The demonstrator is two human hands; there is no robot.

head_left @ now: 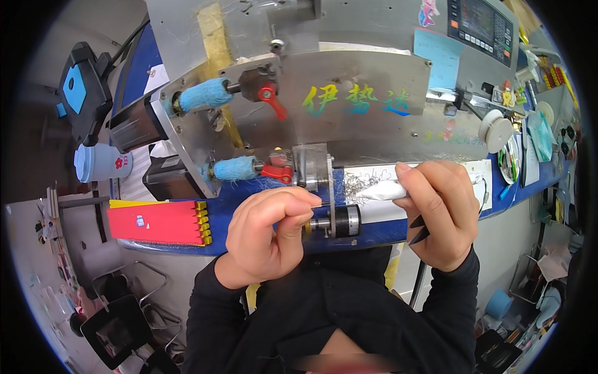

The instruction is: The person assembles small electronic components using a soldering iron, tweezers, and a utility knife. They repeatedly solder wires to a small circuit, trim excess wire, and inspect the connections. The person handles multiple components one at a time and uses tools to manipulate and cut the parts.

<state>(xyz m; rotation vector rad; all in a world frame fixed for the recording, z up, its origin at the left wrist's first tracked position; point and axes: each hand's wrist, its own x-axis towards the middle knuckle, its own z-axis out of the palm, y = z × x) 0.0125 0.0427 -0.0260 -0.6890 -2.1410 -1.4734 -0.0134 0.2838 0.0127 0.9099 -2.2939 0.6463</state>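
My left hand (265,234) is closed in a pinch beside the metal spindle of the machine; a thin, wire-like piece sticks out of the fingertips, too small to name. Between the thumb and fingers of my right hand (441,212) is a white tapered tube (383,191), its narrow end pointing left. Black pointed tips (418,230), perhaps of tweezers, show under the same hand's fingers. A tangle of fine wire scraps (361,184) lies by the tube's tip, on a white sheet (479,187). Just below is a black graduated knob (346,221) on the machine.
A metal machine (374,81) with blue-wrapped rollers (235,168) and red levers (269,103) fills the far side. Its control panel (479,28) is at far right. Red boards with yellow clips (156,223) lie left, near a light-blue cup (103,163). White spools (496,129) stand right.
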